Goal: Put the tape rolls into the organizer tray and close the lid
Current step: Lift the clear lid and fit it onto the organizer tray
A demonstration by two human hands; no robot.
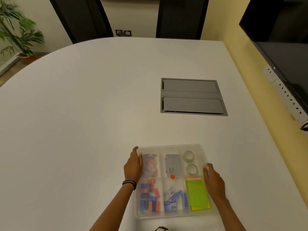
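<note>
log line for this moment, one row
stage: lid on tray | tape rolls: inside, far right section | left hand: flat on left edge | right hand: flat on right edge

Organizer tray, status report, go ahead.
Left hand and right hand flat on lid edges. Both tape rolls inside organizer tray. Nothing obstructing.

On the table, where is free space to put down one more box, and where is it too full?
The white table is bare left of the organizer tray and between it and the grey cable hatch. It is crowded at the tray, with the left hand and right hand on its sides. Right of it, the strip to the table edge is narrow.
</note>
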